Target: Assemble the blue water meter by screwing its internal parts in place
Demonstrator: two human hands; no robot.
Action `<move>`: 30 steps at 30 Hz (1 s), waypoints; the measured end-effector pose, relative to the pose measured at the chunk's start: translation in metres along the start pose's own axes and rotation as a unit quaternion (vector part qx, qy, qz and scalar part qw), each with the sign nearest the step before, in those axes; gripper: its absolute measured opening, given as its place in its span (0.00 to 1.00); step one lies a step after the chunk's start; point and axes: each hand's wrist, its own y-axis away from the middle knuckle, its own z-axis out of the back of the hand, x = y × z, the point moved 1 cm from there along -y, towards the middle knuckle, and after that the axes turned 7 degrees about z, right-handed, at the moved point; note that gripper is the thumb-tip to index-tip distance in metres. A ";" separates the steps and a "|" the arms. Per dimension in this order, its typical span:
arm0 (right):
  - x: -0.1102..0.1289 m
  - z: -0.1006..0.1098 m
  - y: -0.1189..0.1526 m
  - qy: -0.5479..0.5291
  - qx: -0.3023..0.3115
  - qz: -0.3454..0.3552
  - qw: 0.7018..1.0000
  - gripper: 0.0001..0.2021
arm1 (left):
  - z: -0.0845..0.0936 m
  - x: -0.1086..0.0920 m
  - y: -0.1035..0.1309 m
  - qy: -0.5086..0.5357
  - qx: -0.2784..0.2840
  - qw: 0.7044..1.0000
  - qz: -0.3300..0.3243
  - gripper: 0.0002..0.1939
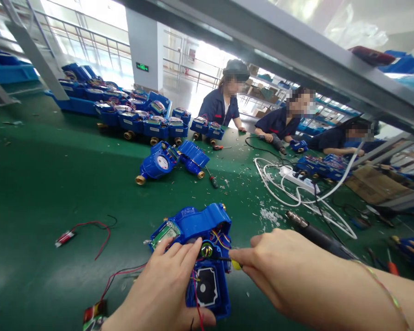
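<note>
**One opened blue meter under two hands on the green table**

One opened blue plastic water meter with a small display window point(196, 243) is seen at the near edge of the green felt-covered table point(37, 184), directly before the person. Its long axis runs from near to far, tilted slightly leftward at the far end; the display end is turned away and to the left, while the open cavity with red and yellow wires is turned toward the person.

The left hand point(165, 289) is laid on the meter's near left side, its fingers loosely spread and flat over the housing, with nothing gripped. The right hand point(279, 266) is closed in a pinch on a thin screwdriver with a yellow handle point(233, 263), whose dark shaft is pointed left into the meter's middle.

Two closed blue brass-ended meters point(172, 163) are lying farther back, just beside each other. Behind them, a long row of many similar meters point(141, 122) is lined up; an exact count cannot be told. Two small red-wired battery packs are visible: one point(65, 237) to the left, one point(94, 315) at the lower edge. One white power strip with coiled white cable point(298, 181) is lying to the right, and one dark electric driver point(317, 236) is resting just beyond the right hand. Three other people in dark blue work clothes point(222, 103) are seated along the far side.
</note>
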 end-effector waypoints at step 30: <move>-0.013 0.000 -0.014 -0.027 0.025 0.016 0.999 0.08 | 0.004 0.003 -0.003 0.038 0.018 0.999 0.018 0.57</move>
